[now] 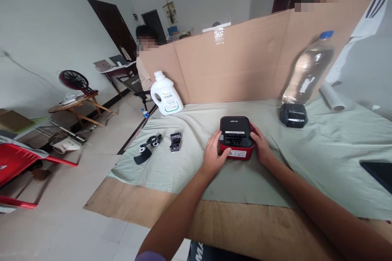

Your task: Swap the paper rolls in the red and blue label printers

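A red label printer with a black top, a slot across it and a white sticker on its front edge rests on the pale green cloth. My left hand wraps its left side, with the thumb at the front corner. Along the right side, the fingers of my right hand press against it. To the left lie a small black roll in wrapping and a partly unwound black ribbon with white-cored rolls.
Green cloth covers a wooden board. A cardboard screen stands behind. Near it are a white jug, a large blue-capped bottle, a black wrapped device and a white roll. A dark phone-like slab lies right. Two people are beyond.
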`<state>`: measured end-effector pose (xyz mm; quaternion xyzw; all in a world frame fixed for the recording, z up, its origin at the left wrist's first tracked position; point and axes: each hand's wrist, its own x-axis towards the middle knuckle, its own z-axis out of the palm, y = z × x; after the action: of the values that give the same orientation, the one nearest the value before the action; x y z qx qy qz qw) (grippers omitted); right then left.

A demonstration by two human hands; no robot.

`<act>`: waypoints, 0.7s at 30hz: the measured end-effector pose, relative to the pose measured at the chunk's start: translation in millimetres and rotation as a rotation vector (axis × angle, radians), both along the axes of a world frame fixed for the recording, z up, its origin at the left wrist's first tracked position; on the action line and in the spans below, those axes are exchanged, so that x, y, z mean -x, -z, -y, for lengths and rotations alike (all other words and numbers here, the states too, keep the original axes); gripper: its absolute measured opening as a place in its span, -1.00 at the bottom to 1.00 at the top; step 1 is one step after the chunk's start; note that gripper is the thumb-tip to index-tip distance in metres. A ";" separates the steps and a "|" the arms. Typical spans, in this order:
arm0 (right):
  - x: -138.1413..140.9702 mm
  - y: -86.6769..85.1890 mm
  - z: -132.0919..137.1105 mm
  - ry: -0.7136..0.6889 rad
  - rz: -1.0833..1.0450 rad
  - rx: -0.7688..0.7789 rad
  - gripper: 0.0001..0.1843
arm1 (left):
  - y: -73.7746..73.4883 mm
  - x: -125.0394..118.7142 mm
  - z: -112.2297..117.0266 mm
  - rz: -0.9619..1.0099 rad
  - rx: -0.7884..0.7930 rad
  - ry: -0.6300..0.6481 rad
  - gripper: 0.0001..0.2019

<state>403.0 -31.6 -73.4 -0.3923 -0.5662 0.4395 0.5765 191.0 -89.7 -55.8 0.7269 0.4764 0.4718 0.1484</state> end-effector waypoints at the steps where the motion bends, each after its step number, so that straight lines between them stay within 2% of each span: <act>1: -2.0 -2.0 2.7 0.002 0.037 -0.019 -0.41 | -1.1 1.1 0.2 0.020 0.038 0.017 -0.39; 4: -12.8 -5.1 11.2 -0.036 0.195 -0.076 -0.33 | -4.5 4.3 1.0 0.126 0.202 0.076 -0.36; 7: -23.7 -2.3 19.3 -0.077 0.407 -0.137 -0.06 | -4.4 5.6 -0.5 0.291 0.334 0.179 -0.14; 9: -25.6 -0.7 22.7 -0.057 0.529 -0.181 0.09 | -2.8 7.4 -4.7 0.381 0.380 0.241 -0.03; 12: -15.7 -5.6 18.6 -0.029 0.602 -0.229 0.09 | -3.9 18.7 -16.3 0.432 0.409 0.300 0.01; 16: 25.8 -28.2 -12.3 -0.112 0.582 -0.293 0.17 | -19.3 60.1 -40.3 0.410 0.388 0.264 0.04; 21: 120.5 -63.1 -72.6 -0.277 0.406 -0.337 0.16 | -49.1 145.6 -82.9 0.406 0.301 0.137 0.08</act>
<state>282.5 41.0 -10.3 -0.2900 -0.7829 0.3265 0.4431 45.4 -6.8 -6.6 0.6175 0.4513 0.5209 0.3790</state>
